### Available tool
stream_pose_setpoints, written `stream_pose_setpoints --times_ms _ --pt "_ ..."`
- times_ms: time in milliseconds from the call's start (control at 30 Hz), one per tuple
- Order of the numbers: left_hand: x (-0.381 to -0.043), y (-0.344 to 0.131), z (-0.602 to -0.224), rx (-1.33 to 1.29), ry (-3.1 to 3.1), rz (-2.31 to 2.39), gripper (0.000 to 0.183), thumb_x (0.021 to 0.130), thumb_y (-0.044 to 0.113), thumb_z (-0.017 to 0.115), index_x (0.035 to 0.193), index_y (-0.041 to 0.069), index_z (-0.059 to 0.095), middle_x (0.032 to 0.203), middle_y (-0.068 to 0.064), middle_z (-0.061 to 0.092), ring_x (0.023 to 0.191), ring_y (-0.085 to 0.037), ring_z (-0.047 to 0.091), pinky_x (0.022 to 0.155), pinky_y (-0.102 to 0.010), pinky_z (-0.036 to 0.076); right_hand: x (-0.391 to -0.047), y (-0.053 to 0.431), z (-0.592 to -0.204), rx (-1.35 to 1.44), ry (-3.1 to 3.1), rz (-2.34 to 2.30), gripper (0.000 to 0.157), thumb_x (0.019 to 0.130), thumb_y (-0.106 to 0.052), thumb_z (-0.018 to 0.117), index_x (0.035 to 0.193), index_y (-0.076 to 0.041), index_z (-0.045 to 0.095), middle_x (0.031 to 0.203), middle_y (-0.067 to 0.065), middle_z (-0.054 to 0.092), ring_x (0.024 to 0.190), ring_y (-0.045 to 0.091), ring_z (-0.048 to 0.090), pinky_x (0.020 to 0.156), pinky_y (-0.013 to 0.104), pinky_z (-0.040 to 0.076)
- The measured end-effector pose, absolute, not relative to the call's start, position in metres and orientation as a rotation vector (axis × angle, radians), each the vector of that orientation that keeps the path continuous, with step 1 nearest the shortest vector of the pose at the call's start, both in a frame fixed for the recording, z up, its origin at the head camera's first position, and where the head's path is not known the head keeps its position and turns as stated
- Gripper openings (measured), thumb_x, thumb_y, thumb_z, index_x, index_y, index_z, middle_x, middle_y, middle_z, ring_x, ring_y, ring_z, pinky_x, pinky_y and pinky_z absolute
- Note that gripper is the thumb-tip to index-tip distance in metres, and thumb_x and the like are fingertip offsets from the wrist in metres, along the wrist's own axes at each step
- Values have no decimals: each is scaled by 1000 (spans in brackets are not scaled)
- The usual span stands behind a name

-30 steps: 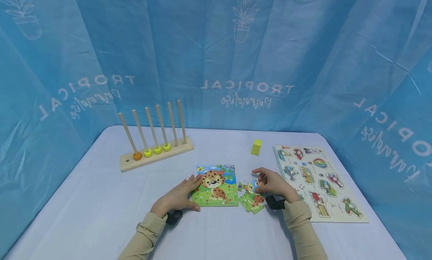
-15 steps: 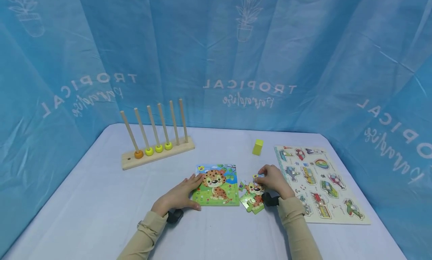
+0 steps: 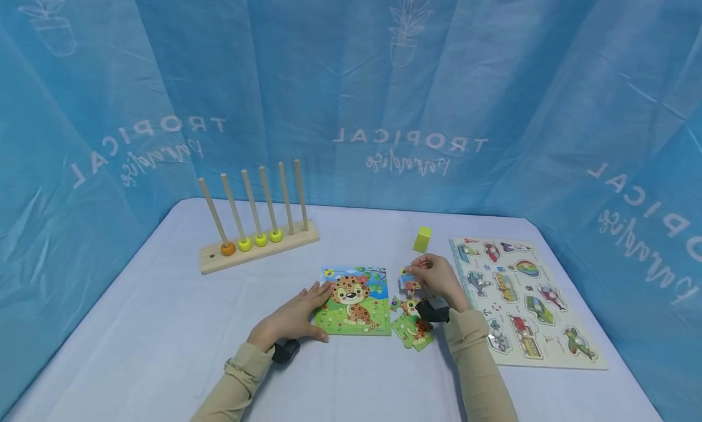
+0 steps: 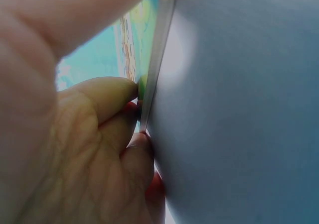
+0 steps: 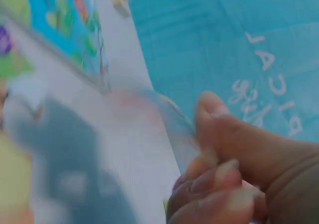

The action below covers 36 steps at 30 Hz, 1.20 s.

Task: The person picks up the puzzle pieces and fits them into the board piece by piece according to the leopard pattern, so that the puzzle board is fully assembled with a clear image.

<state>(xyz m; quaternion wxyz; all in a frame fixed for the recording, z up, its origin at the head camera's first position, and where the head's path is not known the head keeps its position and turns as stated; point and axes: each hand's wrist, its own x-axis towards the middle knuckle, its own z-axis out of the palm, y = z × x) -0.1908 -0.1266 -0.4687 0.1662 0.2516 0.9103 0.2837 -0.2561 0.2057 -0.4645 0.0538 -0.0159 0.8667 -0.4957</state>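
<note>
Two hands at work, directions taken from the leopard board as dial centre in the head view. Left hand at nearly 9 o'clock: fingers extended, tips on the board's left edge, thumb set apart near its lower left corner. Right hand between 2 and 3: thumb and fingertips pinch one blue-topped piece, blurred in the right wrist view but apparently raised. Loose pieces lie between 3 and 4, just beside the board, partly covered by the wrist camera; several, exact count not readable. Step in hand, I judge: singling out one piece from the loose set. Next move would call for a steady pinch and a check of how its edges lie against the others, left hand needing only light pressure. Counts farther out: one yellow block near 2; one vehicle board at 3, eleven pictures by my tally; one wooden stand at 10, six pegs, four beads (one orange, three yellow), the two rightmost pegs bare. One white table under all; blue curtain beyond, at 12.
</note>
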Motion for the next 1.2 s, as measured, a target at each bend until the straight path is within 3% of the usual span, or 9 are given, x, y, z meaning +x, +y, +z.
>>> stream_pose_setpoints --times_ms 200,367,567,833,1200 --pt "-191 -125 -469 711 2591 804 101 74 31 81 153 3 24 162 -15 17 150 -37 11 124 -54 11 -259 180 -455 -140 2450 -1669 25 96 -14 60 112 5 62 88 14 64 64 14 59 66 37 59" --pt "-192 -126 -469 718 2583 808 102 75 31 81 153 3 22 162 -15 16 150 -38 10 124 -55 10 -263 142 -457 -231 2460 -1622 20 94 -9 61 110 2 66 92 18 66 69 15 61 71 36 60" --pt "-190 -125 -467 710 2587 783 102 75 32 81 153 2 22 162 -18 15 150 -38 11 123 -54 12 -260 99 -463 -273 2591 -1430 15 91 -10 65 104 -3 69 85 12 70 65 16 64 59 29 57" --pt "-189 -126 -467 735 2568 785 105 77 33 80 153 -2 17 161 -21 12 150 -39 10 123 -56 12 -257 69 -474 -253 2816 -1245 10 89 -14 69 92 -5 71 78 9 68 59 13 57 51 25 49" --pt "-190 -128 -466 755 2569 783 105 78 34 78 154 0 15 161 -21 11 150 -39 9 122 -57 11 -258 51 -482 -163 3035 -1030 20 84 -31 75 81 -13 68 66 1 65 49 12 50 41 25 38"
